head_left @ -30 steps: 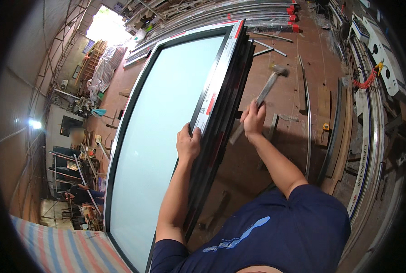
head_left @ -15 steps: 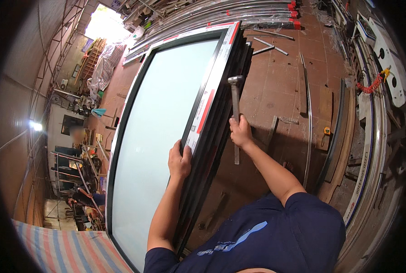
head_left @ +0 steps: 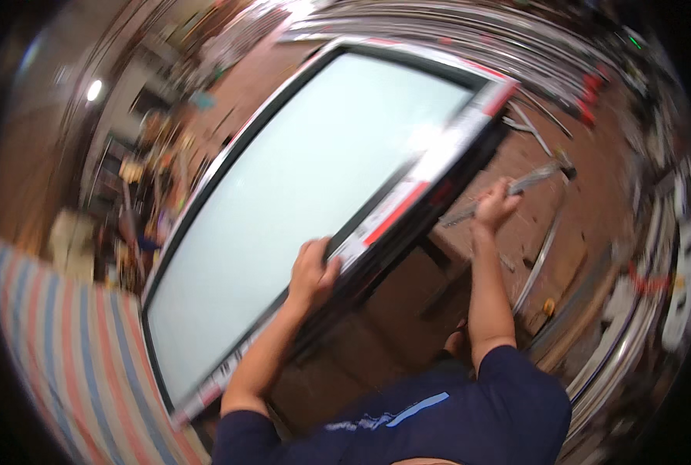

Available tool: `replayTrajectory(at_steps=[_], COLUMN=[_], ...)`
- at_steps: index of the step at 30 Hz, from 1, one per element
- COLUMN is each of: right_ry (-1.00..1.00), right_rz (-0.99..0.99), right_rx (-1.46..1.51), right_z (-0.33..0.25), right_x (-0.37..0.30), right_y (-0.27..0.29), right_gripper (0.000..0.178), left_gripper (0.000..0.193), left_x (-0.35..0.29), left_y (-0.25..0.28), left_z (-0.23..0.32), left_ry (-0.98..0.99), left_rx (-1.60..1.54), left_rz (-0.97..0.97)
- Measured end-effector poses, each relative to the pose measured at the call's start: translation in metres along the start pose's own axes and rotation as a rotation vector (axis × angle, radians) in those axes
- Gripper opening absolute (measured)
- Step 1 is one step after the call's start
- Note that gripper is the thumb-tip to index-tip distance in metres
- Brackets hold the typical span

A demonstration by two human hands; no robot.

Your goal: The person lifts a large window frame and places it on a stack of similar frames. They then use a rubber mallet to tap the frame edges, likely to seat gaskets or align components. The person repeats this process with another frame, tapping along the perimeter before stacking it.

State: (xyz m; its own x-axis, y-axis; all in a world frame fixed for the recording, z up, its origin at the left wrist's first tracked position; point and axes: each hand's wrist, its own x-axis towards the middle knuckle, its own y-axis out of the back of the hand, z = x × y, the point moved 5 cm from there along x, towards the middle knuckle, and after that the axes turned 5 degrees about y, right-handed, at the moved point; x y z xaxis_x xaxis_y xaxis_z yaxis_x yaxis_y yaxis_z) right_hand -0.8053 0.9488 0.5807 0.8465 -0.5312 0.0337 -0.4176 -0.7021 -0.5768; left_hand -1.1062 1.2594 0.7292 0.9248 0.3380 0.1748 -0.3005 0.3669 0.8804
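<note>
A large framed glass panel [head_left: 299, 178], like a window sash, lies slanting before me. Its dark frame carries white and red protective film, and more dark frames show under its right edge. My left hand [head_left: 313, 277] is closed over the near right edge of the window frame [head_left: 396, 213], thumb on the filmed side and fingers toward the glass. To the right of the panel, my right hand [head_left: 497, 206] grips a hammer [head_left: 537, 177] by its handle. The hammer's head points up and to the right, away from the frame. Motion blurs much of the picture.
A striped red, blue and white sheet [head_left: 66, 341] hangs at the lower left. Long metal profiles [head_left: 438, 35] lie stacked at the back. More long rails [head_left: 613, 353] run along the right. A yellow tape measure [head_left: 548, 307] lies on the floor near a thin metal strip [head_left: 543, 260].
My view has swung, so the panel now tilts further to the right. The hammer has turned from upright to pointing right, farther from the frame. My left hand keeps its hold on the edge.
</note>
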Motion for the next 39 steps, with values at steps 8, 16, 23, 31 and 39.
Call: replayTrajectory(at_steps=[8,16,23,31,39], right_ry=[-0.160,-0.194,0.743,1.783,1.633], right_rz=[-0.510,-1.473,-2.355,-2.639,-2.957], right_rx=[-0.027,0.071,-0.649,-0.135,-0.224], right_z=[0.007,-0.111,-0.234,-0.237,-0.281], right_x=[-0.098,-0.309,-0.493,-0.756,-0.854], right_y=[-0.012,-0.050,-0.098,-0.056,-0.019], right_gripper=[0.030,0.047,0.053,0.030,0.031], left_gripper=[0.039,0.079,0.097,0.044,0.056], left_x=[-0.006,-0.077,-0.238,-0.292,-0.261], left_y=[-0.015,-0.001,0.068,0.101,0.080], left_z=[-0.021,-0.013,-0.132,-0.190,-0.183], left_ry=[-0.089,0.161,0.497,0.624,0.498], left_rx=[0.042,0.268,0.340,0.327,-0.063], left_rz=[0.228,0.265,0.368,0.415,0.356])
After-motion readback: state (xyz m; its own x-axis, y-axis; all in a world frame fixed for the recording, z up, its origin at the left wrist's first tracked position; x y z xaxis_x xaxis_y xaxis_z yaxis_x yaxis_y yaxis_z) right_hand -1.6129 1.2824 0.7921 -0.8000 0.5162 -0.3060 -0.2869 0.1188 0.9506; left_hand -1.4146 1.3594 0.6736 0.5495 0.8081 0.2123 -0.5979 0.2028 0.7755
